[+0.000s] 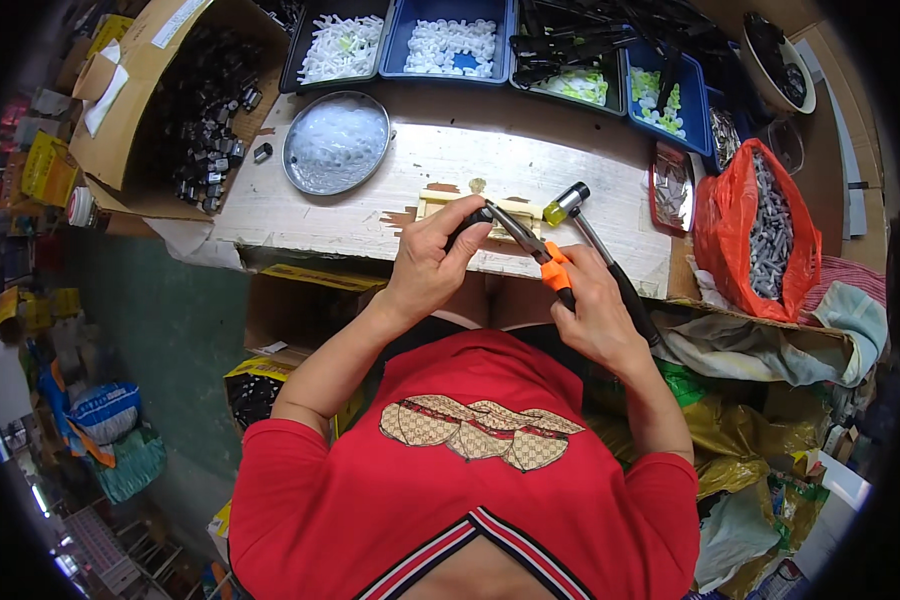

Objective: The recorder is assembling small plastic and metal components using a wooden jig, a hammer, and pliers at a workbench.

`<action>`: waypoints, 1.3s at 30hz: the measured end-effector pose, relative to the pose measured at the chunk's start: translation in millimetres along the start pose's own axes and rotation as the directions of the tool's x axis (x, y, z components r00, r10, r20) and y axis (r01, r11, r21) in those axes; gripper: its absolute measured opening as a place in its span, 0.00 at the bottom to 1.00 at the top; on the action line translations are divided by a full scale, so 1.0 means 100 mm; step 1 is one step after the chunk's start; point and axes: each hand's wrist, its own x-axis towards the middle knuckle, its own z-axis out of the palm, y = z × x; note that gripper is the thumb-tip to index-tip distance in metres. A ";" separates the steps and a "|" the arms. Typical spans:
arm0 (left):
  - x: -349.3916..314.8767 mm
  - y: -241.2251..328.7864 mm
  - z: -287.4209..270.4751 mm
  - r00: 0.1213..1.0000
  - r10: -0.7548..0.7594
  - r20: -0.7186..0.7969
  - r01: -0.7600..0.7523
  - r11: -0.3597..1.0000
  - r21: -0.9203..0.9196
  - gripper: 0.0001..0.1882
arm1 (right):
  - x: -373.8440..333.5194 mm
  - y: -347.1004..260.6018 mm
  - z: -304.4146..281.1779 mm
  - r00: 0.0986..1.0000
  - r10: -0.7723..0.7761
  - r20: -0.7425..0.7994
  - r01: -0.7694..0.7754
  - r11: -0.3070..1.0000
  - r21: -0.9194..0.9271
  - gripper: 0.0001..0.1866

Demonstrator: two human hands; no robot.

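4 bins (444,79) behind dish (335,191), hammer (606,253) right of pliers (536,248)

Scuffed white bench (530,160) carries a round tray (320,191), cream block (434,203), small black part (262,153)

Red shirt (460,482), striped V-neck (477,518), short sleeves (278,465)

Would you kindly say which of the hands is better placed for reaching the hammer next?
Likely the right hand: it is nearer the hammer, though occupied by orange-handled pliers. The left hand is farther away, holding a small black part.
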 end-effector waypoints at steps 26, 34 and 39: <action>-0.25 -0.08 -0.21 0.997 -0.035 0.075 0.022 0.985 0.169 0.11 | -0.19 0.26 -0.12 0.994 -0.104 0.024 0.106 0.974 -0.198 0.19; -0.28 -0.08 -0.28 0.968 0.238 0.078 -0.250 0.909 0.334 0.14 | -0.57 0.72 -0.28 0.964 0.118 -0.238 -0.229 0.824 -0.519 0.15; -0.33 -0.06 -0.36 0.978 0.205 0.046 -0.208 0.924 0.321 0.13 | -0.63 0.80 -0.38 0.933 0.229 -0.279 -0.351 0.753 -0.557 0.15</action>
